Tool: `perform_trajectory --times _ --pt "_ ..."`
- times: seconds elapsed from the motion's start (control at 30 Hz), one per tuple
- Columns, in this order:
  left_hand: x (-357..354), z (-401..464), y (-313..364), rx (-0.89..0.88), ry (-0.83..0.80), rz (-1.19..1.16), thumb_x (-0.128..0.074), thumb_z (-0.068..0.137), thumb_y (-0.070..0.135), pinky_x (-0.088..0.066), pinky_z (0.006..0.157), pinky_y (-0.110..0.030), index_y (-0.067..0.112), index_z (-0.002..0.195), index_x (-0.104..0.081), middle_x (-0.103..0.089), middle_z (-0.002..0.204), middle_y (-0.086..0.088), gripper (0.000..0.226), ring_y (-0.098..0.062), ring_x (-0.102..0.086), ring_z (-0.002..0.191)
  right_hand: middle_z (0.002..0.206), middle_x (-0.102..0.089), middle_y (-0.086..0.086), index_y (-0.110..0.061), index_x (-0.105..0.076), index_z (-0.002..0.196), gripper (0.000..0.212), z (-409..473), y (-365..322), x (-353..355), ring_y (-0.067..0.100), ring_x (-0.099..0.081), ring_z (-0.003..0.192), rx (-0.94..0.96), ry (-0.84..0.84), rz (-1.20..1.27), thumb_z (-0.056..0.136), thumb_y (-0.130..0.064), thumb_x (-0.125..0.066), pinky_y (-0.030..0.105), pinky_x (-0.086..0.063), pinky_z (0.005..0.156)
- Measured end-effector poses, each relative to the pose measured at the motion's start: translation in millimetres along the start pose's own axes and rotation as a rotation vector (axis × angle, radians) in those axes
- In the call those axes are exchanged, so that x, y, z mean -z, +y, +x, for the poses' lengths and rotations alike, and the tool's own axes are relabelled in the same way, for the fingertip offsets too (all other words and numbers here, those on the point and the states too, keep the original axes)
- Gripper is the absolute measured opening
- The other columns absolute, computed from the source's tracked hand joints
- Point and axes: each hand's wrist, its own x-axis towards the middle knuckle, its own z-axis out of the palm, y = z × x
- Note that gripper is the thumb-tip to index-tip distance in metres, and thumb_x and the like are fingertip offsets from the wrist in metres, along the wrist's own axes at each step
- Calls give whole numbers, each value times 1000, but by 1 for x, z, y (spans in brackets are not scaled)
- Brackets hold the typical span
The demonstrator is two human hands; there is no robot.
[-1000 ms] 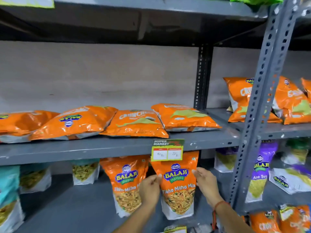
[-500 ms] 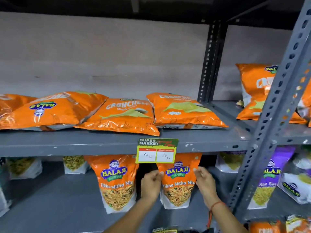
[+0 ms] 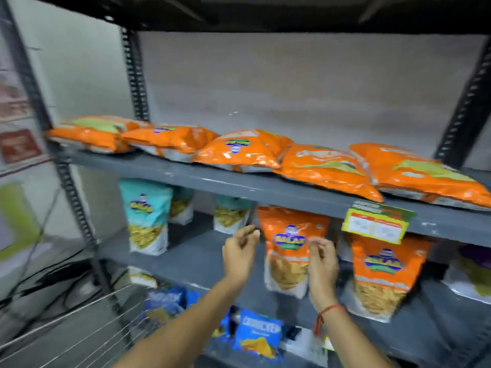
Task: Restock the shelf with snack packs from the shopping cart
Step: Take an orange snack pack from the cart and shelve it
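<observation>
Two orange Balaji snack packs stand upright on the middle shelf (image 3: 191,256): one (image 3: 288,277) at the centre, the other (image 3: 385,274) under the yellow price tag (image 3: 377,223). My left hand (image 3: 240,252) hovers just left of the centre pack, fingers loosely curled, holding nothing. My right hand (image 3: 321,261), with a red thread on its wrist, is in front of that pack's right edge, also with nothing in it. The view is motion-blurred. The wire rim of the shopping cart (image 3: 79,328) shows at the lower left.
Several orange packs (image 3: 239,152) lie flat along the upper shelf. Teal packs (image 3: 146,216) stand at the left of the middle shelf. Blue packs (image 3: 260,334) sit on the lower shelf. Slotted grey uprights (image 3: 135,75) frame the rack.
The view has swung left. Both hands have let go of the orange pack under the price tag and moved left, now around the neighbouring orange pack.
</observation>
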Motion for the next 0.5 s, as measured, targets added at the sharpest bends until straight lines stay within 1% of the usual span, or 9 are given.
perform_trajectory --times 0.07,0.1,0.17,0.23,0.33,0.37,0.43,0.47,0.5 --pt "66 5 6 -15 100 14 -68 82 21 -54 88 -43 8 103 -70 -73 88 -8 25 -14 -65 81 94 -66 7 -20 -63 91 11 -33 -18 -56 24 -59 91 -3 -122 48 90 -10 -59 30 -45 85" --pt "100 7 9 -25 144 12 -68 84 18 -54 88 -41 6 106 -69 -72 89 -8 25 -16 -65 81 94 -65 4 -22 -63 92 12 -51 -26 -85 21 -59 91 -19 -202 83 90 -11 -59 30 -44 84" --pt "170 6 12 -32 253 39 -65 86 13 -52 87 -37 3 110 -67 -73 96 -13 26 -15 -64 82 95 -63 1 -15 -61 104 14 -89 -38 -141 12 -57 87 -58 -387 126 91 -12 -59 31 -44 84" --pt "241 -1 11 -7 384 99 -65 86 12 -52 89 -37 2 110 -68 -73 103 -19 26 -15 -64 87 93 -62 -2 -12 -59 110 20 -129 -44 -190 4 -55 81 -89 -560 142 90 -14 -60 24 -44 77" --pt "341 -23 -6 73 566 187 -66 85 15 -53 91 -36 2 109 -69 -74 105 -19 27 -21 -69 95 92 -63 -2 -17 -59 108 19 -197 -36 -255 6 -57 83 -156 -800 126 89 -17 -62 16 -46 73" --pt "372 -33 -16 113 620 227 -66 85 16 -52 91 -35 4 109 -69 -74 105 -18 27 -23 -69 97 93 -63 0 -17 -59 106 18 -219 -29 -274 8 -58 85 -188 -873 120 89 -15 -62 15 -47 74" --pt "431 -56 -43 216 699 320 -66 85 19 -51 90 -32 7 111 -69 -74 108 -18 29 -26 -68 102 96 -61 7 -13 -58 105 18 -261 -6 -307 14 -57 89 -234 -1009 74 88 -8 -62 19 -46 79" --pt "457 -68 -59 286 721 357 -66 85 21 -51 93 -33 6 112 -67 -72 111 -20 31 -30 -67 105 98 -61 9 -12 -58 104 18 -281 8 -321 16 -57 90 -254 -1082 30 87 -5 -62 20 -46 80" --pt "481 -81 -78 366 730 380 -64 84 22 -51 96 -38 4 114 -66 -70 114 -23 35 -34 -65 108 98 -60 10 -10 -59 104 19 -299 24 -334 17 -57 91 -276 -1155 -18 87 -4 -63 17 -47 78"
